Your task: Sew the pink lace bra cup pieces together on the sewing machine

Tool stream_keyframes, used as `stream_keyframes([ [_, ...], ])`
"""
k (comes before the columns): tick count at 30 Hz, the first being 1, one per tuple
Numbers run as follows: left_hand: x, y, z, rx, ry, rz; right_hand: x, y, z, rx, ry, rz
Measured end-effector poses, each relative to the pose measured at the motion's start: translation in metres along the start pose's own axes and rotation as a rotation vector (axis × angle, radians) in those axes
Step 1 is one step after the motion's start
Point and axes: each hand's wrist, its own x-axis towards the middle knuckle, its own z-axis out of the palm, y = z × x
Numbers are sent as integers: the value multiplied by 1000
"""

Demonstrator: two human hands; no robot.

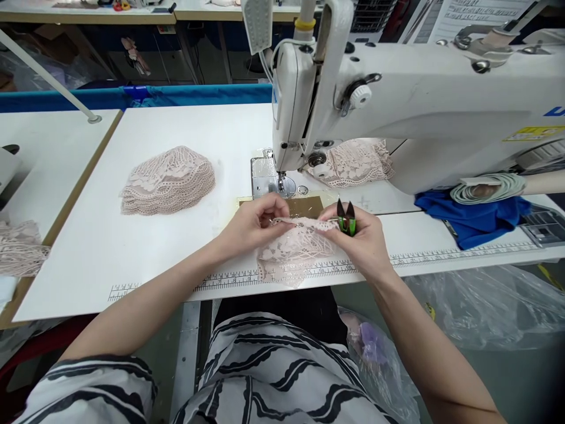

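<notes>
A piece of pale pink lace is stretched between my two hands at the table's front edge, its lower part hanging over the printed ruler. My left hand pinches the upper left edge of the lace between thumb and fingers. The upper right edge is pinched by my right hand, which also keeps thread snips with green handles in its palm, dark blades pointing up. Just behind the lace are the sewing machine's needle and presser foot, apart from the fabric.
A stack of lace pieces lies on the left of the white table. More lace rests under the machine arm. Blue cloth and a rolled pale green strip are at the right. Further lace sits far left.
</notes>
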Motion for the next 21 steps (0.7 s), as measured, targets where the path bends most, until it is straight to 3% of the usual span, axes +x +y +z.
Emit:
stream_keyframes([
  [3,-2,-3,2,242,114,364,-2,-1,-5,138,-172,-78],
  [5,-3,-5,3,339,142,534,-2,-4,-5,149,-151,-73],
  [7,-2,-4,3,391,155,609,-3,-10,-1,63,-89,-53],
  [14,0,2,4,411,170,656,-8,-19,24,-103,-83,-147],
  [21,-1,1,5,425,174,622,-7,-15,30,-141,-46,-175],
])
